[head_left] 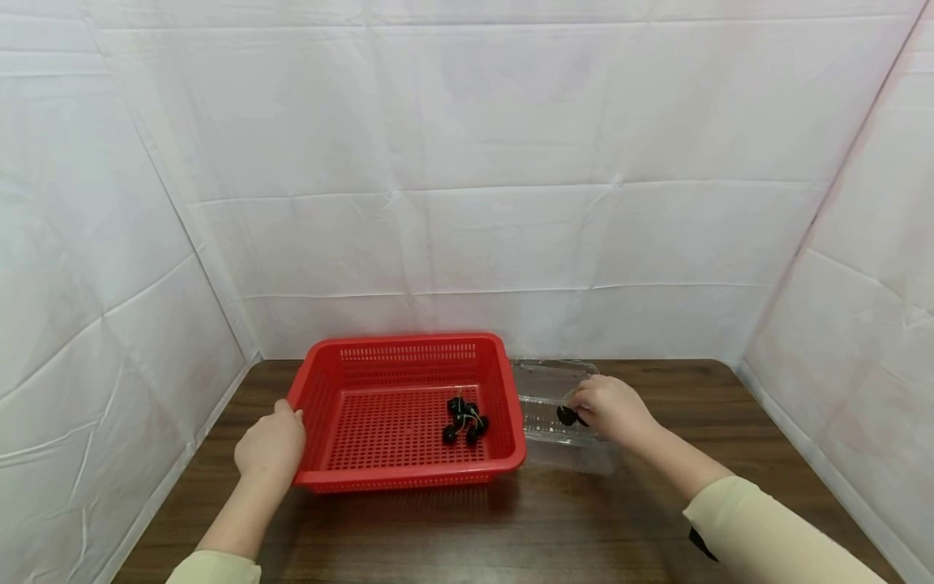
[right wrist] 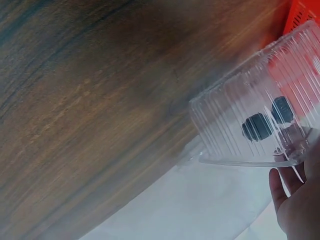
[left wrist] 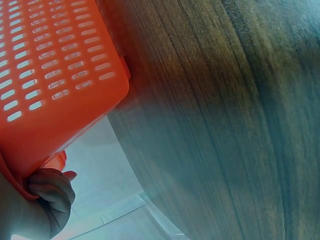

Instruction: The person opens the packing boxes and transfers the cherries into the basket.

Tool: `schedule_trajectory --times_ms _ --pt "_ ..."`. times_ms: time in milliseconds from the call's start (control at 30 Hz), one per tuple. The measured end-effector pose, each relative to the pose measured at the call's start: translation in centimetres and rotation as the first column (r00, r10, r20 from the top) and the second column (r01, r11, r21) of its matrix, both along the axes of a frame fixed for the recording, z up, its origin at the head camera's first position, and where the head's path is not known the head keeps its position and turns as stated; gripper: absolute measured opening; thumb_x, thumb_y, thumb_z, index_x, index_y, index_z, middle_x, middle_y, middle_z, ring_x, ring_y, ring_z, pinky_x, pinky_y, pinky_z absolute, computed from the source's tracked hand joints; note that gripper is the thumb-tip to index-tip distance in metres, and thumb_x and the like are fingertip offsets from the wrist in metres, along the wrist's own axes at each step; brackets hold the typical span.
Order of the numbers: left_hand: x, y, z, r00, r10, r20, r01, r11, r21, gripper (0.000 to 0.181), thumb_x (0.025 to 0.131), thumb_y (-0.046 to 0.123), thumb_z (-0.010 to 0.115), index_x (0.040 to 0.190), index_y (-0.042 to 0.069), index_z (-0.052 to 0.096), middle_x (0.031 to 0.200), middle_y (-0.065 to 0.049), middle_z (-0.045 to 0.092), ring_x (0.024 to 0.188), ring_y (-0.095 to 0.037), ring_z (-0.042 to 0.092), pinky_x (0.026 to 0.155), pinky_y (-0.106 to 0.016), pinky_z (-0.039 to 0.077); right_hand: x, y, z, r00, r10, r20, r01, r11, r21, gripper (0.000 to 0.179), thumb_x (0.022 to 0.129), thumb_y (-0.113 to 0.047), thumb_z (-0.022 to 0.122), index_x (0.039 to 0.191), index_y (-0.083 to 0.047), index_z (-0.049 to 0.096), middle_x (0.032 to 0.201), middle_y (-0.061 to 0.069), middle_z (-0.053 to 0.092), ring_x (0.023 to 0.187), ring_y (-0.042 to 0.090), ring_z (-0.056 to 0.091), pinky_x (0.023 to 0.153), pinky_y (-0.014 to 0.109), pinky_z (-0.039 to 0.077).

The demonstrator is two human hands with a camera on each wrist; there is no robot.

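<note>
A red plastic basket (head_left: pixel 409 468) with slotted walls stands on the table, and my left hand (head_left: pixel 272 444) grips its left rim. The left wrist view shows the fingers curled round the rim of the basket (left wrist: pixel 55 100). Several dark cherries (head_left: pixel 464 418) with stems lie on the basket's floor, toward its right side. My right hand (head_left: pixel 611 408) pinches dark cherries (head_left: pixel 566 415) by their stems at the clear plastic box (head_left: pixel 543 414). Through the ribbed wall of the box (right wrist: pixel 225 125), the right wrist view shows two dark cherries (right wrist: pixel 257 127) close to the fingers.
The clear box stands close against the basket's right side, with its lid (head_left: pixel 554 375) raised at the back. Dark wood table (head_left: pixel 569 527) lies under everything. White sheeting (head_left: pixel 467 243) closes off the back and both sides.
</note>
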State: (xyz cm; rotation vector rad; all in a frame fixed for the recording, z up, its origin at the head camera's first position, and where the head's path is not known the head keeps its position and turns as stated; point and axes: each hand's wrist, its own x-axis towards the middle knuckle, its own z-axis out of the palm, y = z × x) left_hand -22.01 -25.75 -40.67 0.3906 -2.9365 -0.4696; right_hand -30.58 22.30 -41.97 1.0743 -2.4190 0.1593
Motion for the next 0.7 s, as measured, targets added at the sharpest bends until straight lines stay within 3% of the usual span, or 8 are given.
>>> schedule_trajectory --times_ms 167,300,467,700 --pt "0.0 0.0 -0.1 1.000 -0.001 0.001 0.001 1.000 0.000 0.030 0.102 0.018 0.045 0.097 -0.011 0.046 0.068 -0.028 0.057 0.062 -0.043 0.062 0.048 -0.053 0.046 0.1 -0.1 0.5 0.996 -0.061 0.063 0.062 0.998 -0.016 0.018 0.071 0.002 0.081 0.077 -0.013 0.073 0.076 -0.004 0.066 0.074 0.017 0.061 0.068 0.035 0.051" --pt "0.0 0.0 0.0 1.000 0.000 -0.001 0.000 1.000 0.004 0.030 0.102 0.018 0.045 0.097 -0.011 0.046 0.069 -0.029 0.058 0.064 -0.044 0.063 0.048 -0.053 0.046 0.3 -0.3 1.0 0.988 -0.107 0.111 0.112 0.993 -0.040 0.022 0.074 0.000 0.081 0.080 -0.015 0.065 0.076 -0.005 0.064 0.074 0.016 0.060 0.065 0.034 0.050" --pt "0.0 0.0 0.2 1.000 -0.003 0.005 0.003 1.000 0.008 0.030 0.102 0.018 0.044 0.097 -0.011 0.046 0.069 -0.027 0.057 0.063 -0.042 0.062 0.048 -0.052 0.047 0.5 -0.7 1.6 0.989 -0.106 0.107 0.115 0.990 -0.079 0.035 0.074 0.000 0.080 0.086 -0.015 0.051 0.074 -0.006 0.056 0.070 0.013 0.058 0.064 0.034 0.049" --pt "0.0 0.0 0.1 1.000 -0.005 0.011 0.005 1.000 0.014 0.030 0.102 0.019 0.044 0.098 -0.011 0.046 0.068 -0.026 0.057 0.062 -0.041 0.062 0.048 -0.052 0.047 0.4 -1.2 2.0 0.993 -0.089 0.080 0.098 0.989 -0.112 0.040 0.073 0.002 0.081 0.102 -0.008 0.055 0.076 -0.005 0.060 0.068 0.013 0.061 0.060 0.032 0.049"
